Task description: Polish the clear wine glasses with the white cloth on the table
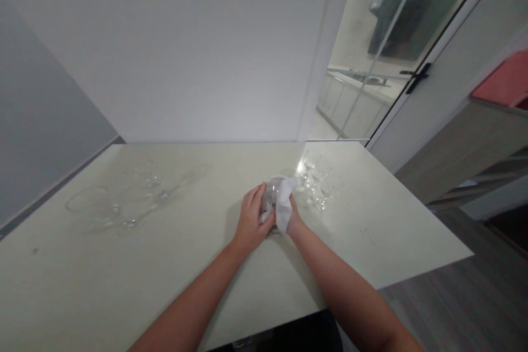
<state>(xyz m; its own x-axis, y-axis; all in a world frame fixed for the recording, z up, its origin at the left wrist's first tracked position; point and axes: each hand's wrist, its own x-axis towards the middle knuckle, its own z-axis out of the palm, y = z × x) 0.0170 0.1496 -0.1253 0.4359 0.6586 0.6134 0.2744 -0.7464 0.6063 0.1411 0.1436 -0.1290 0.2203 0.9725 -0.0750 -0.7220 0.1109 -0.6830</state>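
In the middle of the table, a clear glass [271, 191] is between my two hands. My left hand [249, 221] is closed around its left side, with the thumb near the bottom. My right hand [294, 219] presses a white tissue or thin cloth [284, 204] against the glass's right side; its fingers are mostly behind the cloth. Part of the white material also shows low on the glass, near my left thumb. The glass's base shows faintly below my hands, by the tabletop.
Several clear stemmed glasses [317, 179] are grouped just right of my hands. Other transparent glasses [128, 223] are at the left of the pale table [198, 280]. A white wall rises behind the table; a glazed door with a black handle [418, 76] is at the right.
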